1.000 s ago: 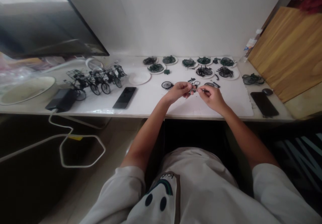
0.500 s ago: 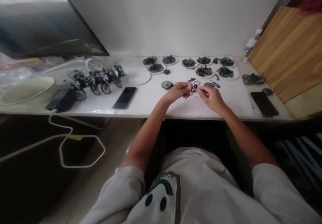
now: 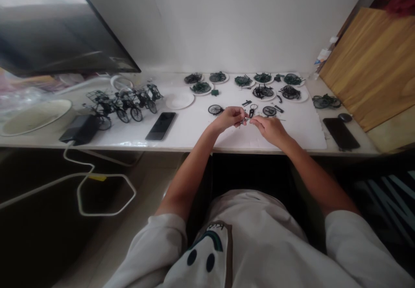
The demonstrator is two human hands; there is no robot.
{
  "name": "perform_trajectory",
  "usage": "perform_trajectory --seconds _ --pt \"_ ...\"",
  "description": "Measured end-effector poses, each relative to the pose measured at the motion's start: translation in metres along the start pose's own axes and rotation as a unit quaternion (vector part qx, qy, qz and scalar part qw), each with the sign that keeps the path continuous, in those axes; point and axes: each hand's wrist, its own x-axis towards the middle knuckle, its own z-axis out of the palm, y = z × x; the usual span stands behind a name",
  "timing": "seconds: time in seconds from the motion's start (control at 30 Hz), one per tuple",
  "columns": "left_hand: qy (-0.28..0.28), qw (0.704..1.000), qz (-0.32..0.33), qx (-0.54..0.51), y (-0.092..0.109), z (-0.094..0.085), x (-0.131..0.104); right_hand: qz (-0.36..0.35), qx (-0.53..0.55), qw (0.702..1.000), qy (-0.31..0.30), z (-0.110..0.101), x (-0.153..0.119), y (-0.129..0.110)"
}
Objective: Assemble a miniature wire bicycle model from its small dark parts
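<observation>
Over the white board, my left hand point(image 3: 231, 117) is closed in a pinch, and my right hand point(image 3: 271, 130) pinches toward it from the right. Between their fingertips is a small, thin silvery part point(image 3: 247, 118), mostly hidden by the fingers; its exact kind is too small to make out. Just behind the hands lie loose model bicycle pieces: a spoked wheel point(image 3: 215, 109) on the left, another wheel point(image 3: 269, 111) on the right, and a small dark part point(image 3: 252, 113) in the middle.
White plates point(image 3: 180, 101) stand along the back, several heaped with dark model bicycle parts point(image 3: 263, 91). At left are assembled model bicycles point(image 3: 129, 102), a phone point(image 3: 161, 126) and a black box point(image 3: 80, 128) with a white cable. A dark phone point(image 3: 341, 133) and mouse point(image 3: 345, 118) lie right.
My right hand has moved slightly left and down, uncovering the wheel behind it. My left hand has stayed nearly in place, and a silvery length now shows between the fingertips.
</observation>
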Motion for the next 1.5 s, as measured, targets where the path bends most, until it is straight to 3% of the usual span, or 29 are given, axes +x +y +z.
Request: perform_trajectory --seconds 0.27,0.47,0.53,0.63,0.8,0.97,1.1,1.33,1.43,1.5 --pt "0.004 1.0 0.002 -0.007 0.006 0.003 -0.001 0.034 0.189 0.981 -0.003 0.0 0.002 -0.008" --pt "0.026 0.999 -0.017 0.018 0.015 0.006 -0.004 0.146 0.377 0.912 -0.065 0.005 0.003 -0.016" --pt "0.033 0.999 -0.015 0.025 0.018 0.007 -0.005 0.153 0.381 0.91 -0.058 0.006 0.003 -0.018" --pt "0.027 0.999 -0.011 0.02 0.022 0.006 -0.006 0.116 0.322 0.939 -0.024 0.007 0.002 -0.02" --pt "0.017 0.999 -0.022 0.027 0.024 0.003 -0.006 0.004 0.082 0.995 0.063 0.011 -0.001 -0.014" --pt "0.028 0.998 -0.036 0.033 0.026 0.012 -0.005 -0.01 0.004 0.999 0.045 0.018 -0.002 -0.003" --pt "0.06 0.996 -0.022 0.056 0.027 0.02 -0.005 0.007 0.046 0.998 0.037 0.015 -0.002 -0.004" --pt "0.071 0.996 0.0 0.06 0.029 0.019 -0.006 0.033 0.226 0.974 0.016 0.008 0.0 -0.019" --pt "0.073 0.996 0.009 0.052 0.033 0.02 -0.008 0.069 0.31 0.948 -0.005 0.003 0.001 -0.025" --pt "0.07 0.996 0.011 0.046 0.036 0.021 -0.009 0.116 0.391 0.912 -0.046 -0.001 0.001 -0.027"
